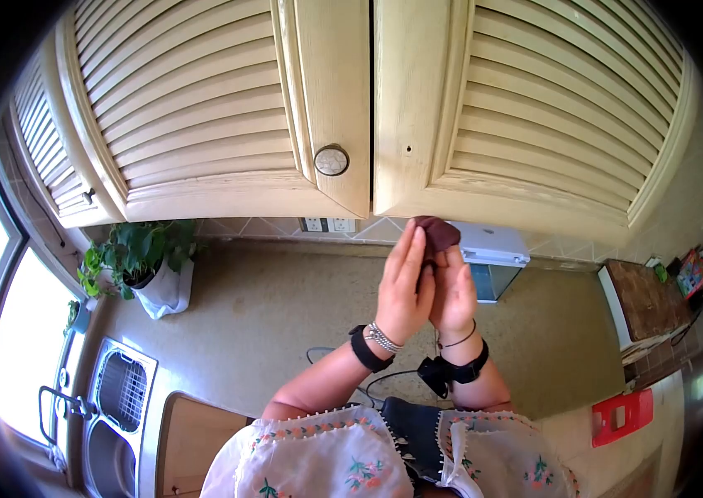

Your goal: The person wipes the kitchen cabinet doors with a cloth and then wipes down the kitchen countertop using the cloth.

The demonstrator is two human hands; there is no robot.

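A dark maroon piece of cloth, folded or bunched, is between my two hands in front of the cabinet's lower edge. My left hand presses against its left side, fingers together and pointing up. My right hand is against it from the right, with the palm partly showing and the fingers reaching up behind the cloth. The two hands nearly meet at the thumbs. Some of the right fingertips are hidden by the cloth.
Louvred cabinet doors hang overhead, with one round knob. Below lie a counter, a potted plant, a small white-topped tank, a steel sink, a wooden box and a red plastic item.
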